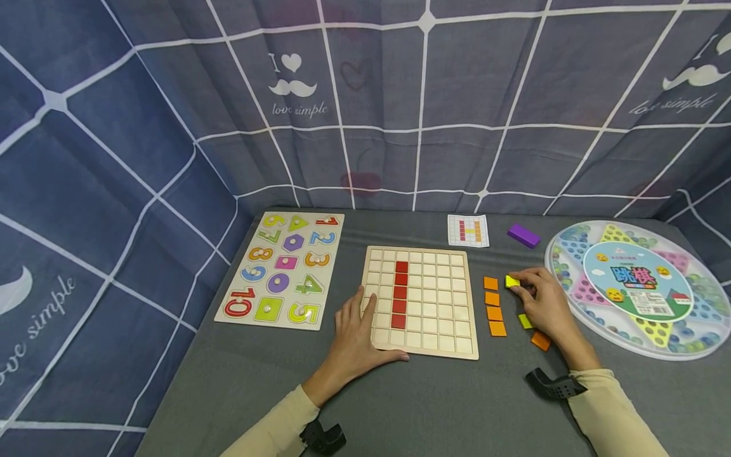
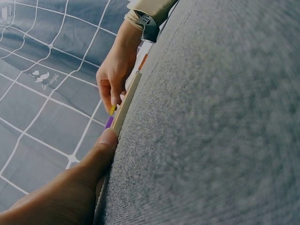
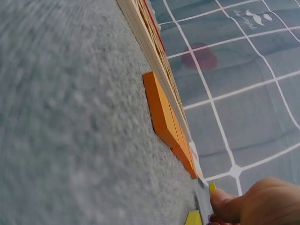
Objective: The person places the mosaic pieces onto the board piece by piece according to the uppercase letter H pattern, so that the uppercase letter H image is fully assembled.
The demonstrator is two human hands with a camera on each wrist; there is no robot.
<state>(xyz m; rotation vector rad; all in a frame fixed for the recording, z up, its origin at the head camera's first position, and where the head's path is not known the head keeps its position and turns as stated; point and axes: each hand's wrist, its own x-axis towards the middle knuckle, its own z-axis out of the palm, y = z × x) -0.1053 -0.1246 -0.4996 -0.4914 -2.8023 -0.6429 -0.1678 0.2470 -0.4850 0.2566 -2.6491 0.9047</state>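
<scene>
A wooden grid board (image 1: 440,304) lies on the table with a column of several red square tiles (image 1: 400,292) in its cells. My left hand (image 1: 356,330) rests at the board's near left corner, fingers spread along the left side and thumb against the front edge. To the right of the board, my right hand (image 1: 542,301) pinches a yellow square tile (image 1: 511,281) between thumb and fingertips. Several orange tiles (image 1: 493,306) form a column between the board and that hand. Another yellow tile (image 1: 525,322) and a loose orange tile (image 1: 540,341) lie beneath the right hand.
Behind the board lies a small pattern card (image 1: 468,230) showing a coloured H, with a purple block (image 1: 523,236) to its right. A number-and-shape puzzle board (image 1: 280,270) occupies the left side. At the right sits a round Chinese checkers set (image 1: 639,289). A patterned curtain (image 1: 377,95) hangs behind.
</scene>
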